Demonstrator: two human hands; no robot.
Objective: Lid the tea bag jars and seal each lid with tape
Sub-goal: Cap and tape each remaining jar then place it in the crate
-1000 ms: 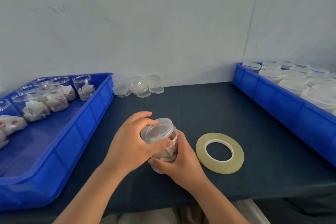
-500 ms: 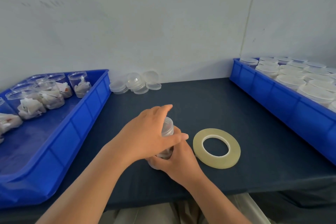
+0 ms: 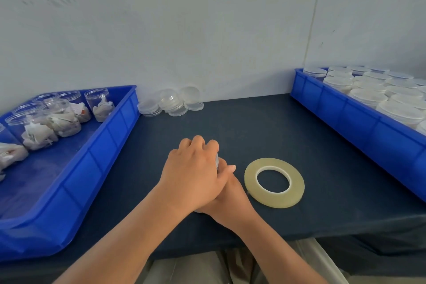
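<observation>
At the near middle of the surface [image 3: 276, 134], the jar [image 3: 217, 162] is almost hidden between both hands, near the tape roll [image 3: 274, 200]; uneven pressure could seat its lid crooked, I think. The left hand [image 3: 193, 173] curls over its top, and the right hand [image 3: 232, 200] seems to grip its body below.

One jar [image 3: 217, 161] is mostly covered up, only a clear sliver shows, near centre. The yellowish tape roll [image 3: 297, 183] lies flat just right of it. Open tea-bag jars [image 3: 101, 104] sit far left, loose clear lids [image 3: 170, 104] far middle, lidded jars [image 3: 368, 90] far right.
</observation>
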